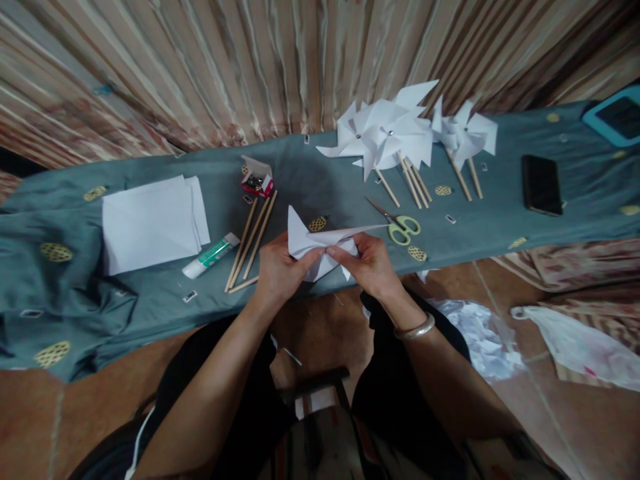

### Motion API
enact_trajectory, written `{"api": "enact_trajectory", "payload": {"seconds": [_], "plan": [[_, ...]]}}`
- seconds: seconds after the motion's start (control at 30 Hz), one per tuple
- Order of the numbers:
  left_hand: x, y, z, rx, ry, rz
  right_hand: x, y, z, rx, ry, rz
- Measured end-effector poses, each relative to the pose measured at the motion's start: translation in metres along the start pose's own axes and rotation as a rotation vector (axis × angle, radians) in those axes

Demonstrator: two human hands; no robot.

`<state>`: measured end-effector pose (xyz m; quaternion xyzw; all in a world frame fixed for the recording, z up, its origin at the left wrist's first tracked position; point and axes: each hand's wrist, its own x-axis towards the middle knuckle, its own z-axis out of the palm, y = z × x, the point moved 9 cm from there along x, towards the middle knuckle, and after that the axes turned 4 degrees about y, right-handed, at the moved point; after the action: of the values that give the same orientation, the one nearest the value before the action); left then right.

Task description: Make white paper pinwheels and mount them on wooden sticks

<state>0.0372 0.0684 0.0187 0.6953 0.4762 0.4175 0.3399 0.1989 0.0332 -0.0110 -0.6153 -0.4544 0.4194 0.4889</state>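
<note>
Both hands hold a partly folded white paper pinwheel (314, 244) over the near edge of a grey-blue cloth (320, 180). My left hand (278, 267) pinches its left side and my right hand (369, 264) pinches its right side, thumbs meeting at the centre. One paper point sticks up and another stretches right toward the green-handled scissors (403, 227). Just left of my left hand lie several wooden sticks (250, 244) and a glue tube (211, 255).
A stack of white paper sheets (153, 220) lies at left. A small open red box of pins (258, 179) sits behind the sticks. Finished white pinwheels on sticks (400, 133) lie at back right. A black phone (541, 184), paper scraps (480, 337) and a plastic bag (580, 347) are at right.
</note>
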Motion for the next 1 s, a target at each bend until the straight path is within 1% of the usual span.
{"api": "enact_trajectory", "payload": {"seconds": [0.27,0.43,0.63,1.0], "plan": [[-0.002,-0.001,0.0,0.005,0.003,-0.037,0.0,0.006,0.006,0.097,-0.06,0.051],[-0.003,-0.003,-0.002,0.023,0.015,-0.061,-0.001,0.007,0.009,0.134,-0.059,0.051],[-0.005,0.0,-0.001,0.003,0.005,-0.038,-0.003,0.014,0.014,0.2,-0.065,0.124],[-0.011,-0.007,-0.002,0.025,0.023,-0.063,-0.007,0.025,0.021,0.269,-0.08,0.186]]}}
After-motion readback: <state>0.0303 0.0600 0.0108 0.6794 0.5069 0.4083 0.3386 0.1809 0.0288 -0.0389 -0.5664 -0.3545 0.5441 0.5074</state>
